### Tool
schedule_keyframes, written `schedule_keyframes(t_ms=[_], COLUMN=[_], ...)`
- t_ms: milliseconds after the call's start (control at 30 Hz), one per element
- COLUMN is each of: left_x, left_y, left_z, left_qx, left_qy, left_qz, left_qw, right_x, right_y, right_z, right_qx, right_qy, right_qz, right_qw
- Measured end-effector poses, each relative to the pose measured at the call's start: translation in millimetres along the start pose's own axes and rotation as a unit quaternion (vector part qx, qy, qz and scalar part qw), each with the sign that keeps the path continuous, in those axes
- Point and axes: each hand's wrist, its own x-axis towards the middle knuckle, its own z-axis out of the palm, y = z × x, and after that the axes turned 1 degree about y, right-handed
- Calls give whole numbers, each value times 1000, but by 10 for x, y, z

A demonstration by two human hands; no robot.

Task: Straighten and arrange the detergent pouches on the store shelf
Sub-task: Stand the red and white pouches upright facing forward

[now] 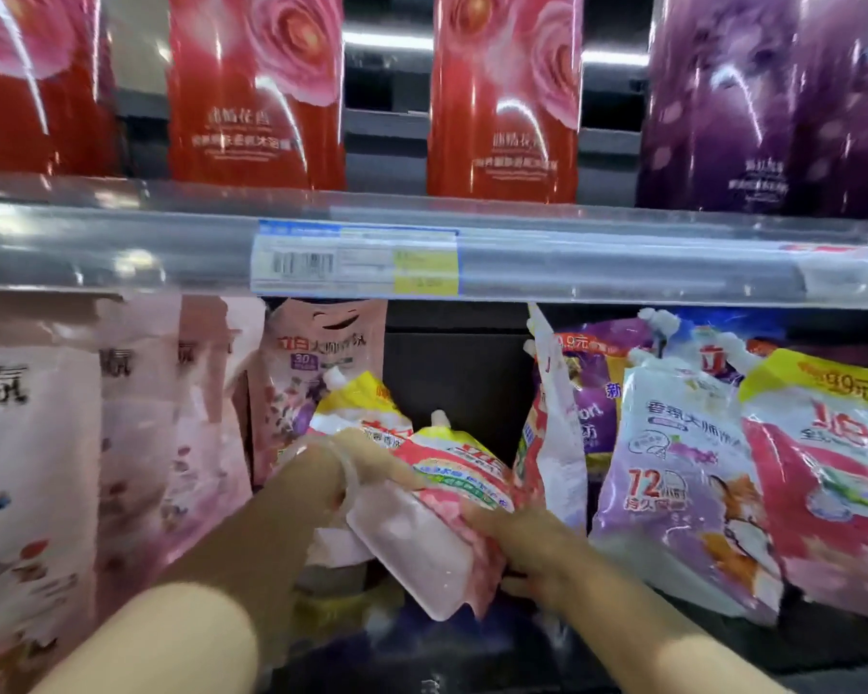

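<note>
The left hand [322, 475] and right hand [529, 543] are gripping a tilted pink-and-yellow spouted plastic pouch [437, 498] in the gap of the dark lower shelf [832, 643]. The purple-and-white soft pouches [682, 473] to its right are leaning untidily, so much arranging is probably remaining.

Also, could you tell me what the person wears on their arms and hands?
Both forearms are bare, no sleeves in view. The left hand carries a pale translucent band, too blurred to identify. The right hand shows no glove or watch.
</note>
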Motion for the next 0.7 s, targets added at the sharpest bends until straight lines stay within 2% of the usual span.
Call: schedule_keyframes(t_ms=[67,200,367,467,567,633,700], left_x=[16,-60,-252,-361,-536,-584,-573], left_y=[-134,-414,-507,-587,-630,-718,-857], left_z=[117,285,374,332,154,1,-90], left_qx=[-29,-68,-108,-123,-139,-146,-202], left_qy=[56,118,142,169,185,178,179], left_qz=[33,76,155,197,247,235,171], left_qw=[997,988,972,958,941,944,948], right_x=[16,10,9,31,49,59,86], right_y=[21,2,-13,-7,-76,-129,-140], right_z=[-11,-22,76,152,291,350,350], right_qx=[14,71,144,186,149,102,75], right_qy=[-16,-44,-100,-107,-58,-29,-18], right_qz=[-1,11,29,-23,-121,-181,-197], right_qw=[1000,996,984,977,980,978,977])
